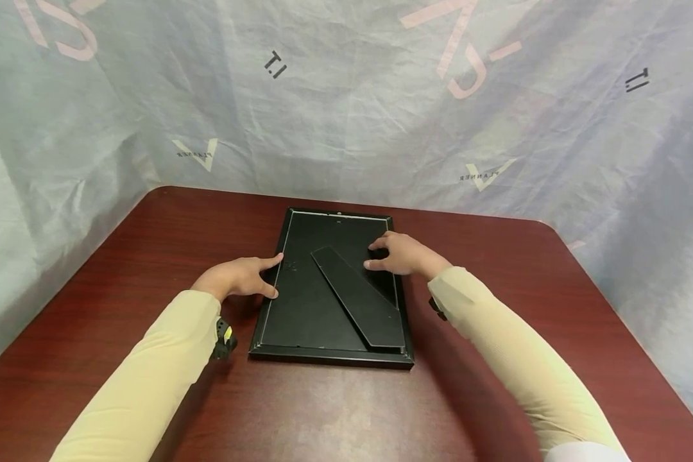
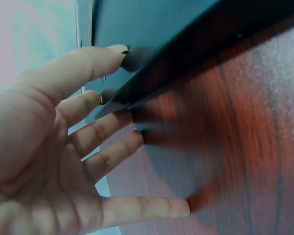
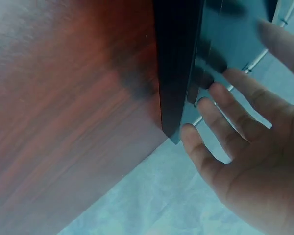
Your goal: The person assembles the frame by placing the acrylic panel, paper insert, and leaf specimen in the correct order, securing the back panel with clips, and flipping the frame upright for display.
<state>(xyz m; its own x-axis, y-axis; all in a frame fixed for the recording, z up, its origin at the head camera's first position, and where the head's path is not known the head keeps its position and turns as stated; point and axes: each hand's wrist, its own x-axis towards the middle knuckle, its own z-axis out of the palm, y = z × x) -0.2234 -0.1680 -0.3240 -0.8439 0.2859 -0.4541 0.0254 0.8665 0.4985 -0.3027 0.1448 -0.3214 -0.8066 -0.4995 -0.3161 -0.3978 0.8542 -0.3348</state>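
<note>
Lying on reddish table (image 1: 335,410): frame (image 1: 322,301); perhaps plastic sheeting (image 1: 346,122) behind

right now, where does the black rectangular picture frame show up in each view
Head: the black rectangular picture frame is near the centre, back upward.
Left wrist: the frame is at the top, around the middle.
Right wrist: the frame is at the top, right of centre.
Shared landmark: the reddish-brown wood-grain table, beside the frame in all three.

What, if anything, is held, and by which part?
Nothing looks held: left hand spread at the left edge of the picture frame, right hand above its right side.
</note>
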